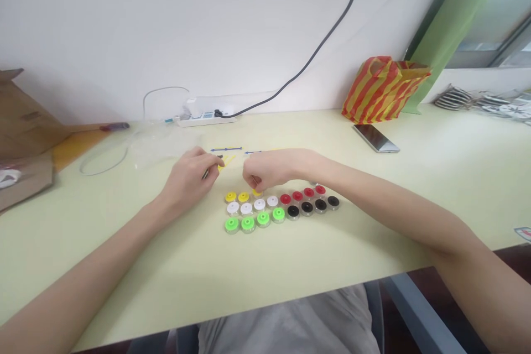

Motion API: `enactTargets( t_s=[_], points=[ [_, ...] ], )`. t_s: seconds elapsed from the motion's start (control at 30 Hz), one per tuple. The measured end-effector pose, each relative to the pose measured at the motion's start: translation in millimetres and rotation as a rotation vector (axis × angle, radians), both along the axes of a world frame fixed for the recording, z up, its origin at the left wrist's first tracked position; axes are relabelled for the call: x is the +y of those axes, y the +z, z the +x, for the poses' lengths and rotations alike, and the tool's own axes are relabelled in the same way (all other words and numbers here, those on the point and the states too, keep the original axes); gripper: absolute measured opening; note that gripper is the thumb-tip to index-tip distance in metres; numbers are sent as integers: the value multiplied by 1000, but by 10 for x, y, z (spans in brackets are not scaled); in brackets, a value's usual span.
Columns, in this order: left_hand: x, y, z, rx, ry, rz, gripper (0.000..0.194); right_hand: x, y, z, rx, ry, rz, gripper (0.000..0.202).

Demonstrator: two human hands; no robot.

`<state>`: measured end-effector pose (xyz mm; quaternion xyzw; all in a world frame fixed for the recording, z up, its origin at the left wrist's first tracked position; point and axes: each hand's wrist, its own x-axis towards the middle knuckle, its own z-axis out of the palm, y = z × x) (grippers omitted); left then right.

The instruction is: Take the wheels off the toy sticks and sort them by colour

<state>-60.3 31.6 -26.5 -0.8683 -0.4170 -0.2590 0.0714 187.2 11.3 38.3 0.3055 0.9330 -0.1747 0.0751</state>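
My right hand is closed, fingertips pointing down at a yellow wheel that they partly cover. Whether they grip it cannot be made out. To the left, my left hand is pinched shut over the table, with a small dark bit showing under its fingers. Thin yellow sticks lie by its fingertips. Small wheels stand in rows in front of the hands: yellow wheels, white wheels, green wheels, red wheels and black wheels. My right forearm hides what lies behind it.
Blue thin rods lie behind the hands. Along the wall are a power strip with a dark cable, a screwdriver and clear plastic bag. A phone and striped bag are at right, a brown paper bag at left.
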Motion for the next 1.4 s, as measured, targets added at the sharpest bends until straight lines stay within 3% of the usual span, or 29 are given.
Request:
enactTargets(
  t_s=[0.17,0.3,0.37,0.5,0.63,0.73,1.07,1.2,1.4],
  points=[
    [-10,3,-9,-10,0,-10,33,-50,225,152,-99,-93,30,19],
    [5,-7,-8,-12,19,-10,34,-36,540,473,-123,-332,103,3],
    [8,-9,1,-15,15,-16,33,58,585,617,-158,-443,135,3],
    [-6,10,23,-20,4,-39,31,398,367,755,-269,-536,40,12],
    [-16,29,33,-22,17,-50,30,687,83,765,-266,-481,-15,25],
    [-13,26,37,-11,10,-47,31,785,-9,783,-242,-435,43,23],
    [-8,-25,36,-27,9,-46,32,843,-48,803,-207,-378,32,23],
    [7,-41,25,-24,8,-49,32,776,51,830,-189,-385,20,23],
    [7,-57,39,-8,-20,-47,32,659,153,772,-17,-341,173,24]
  ],
)
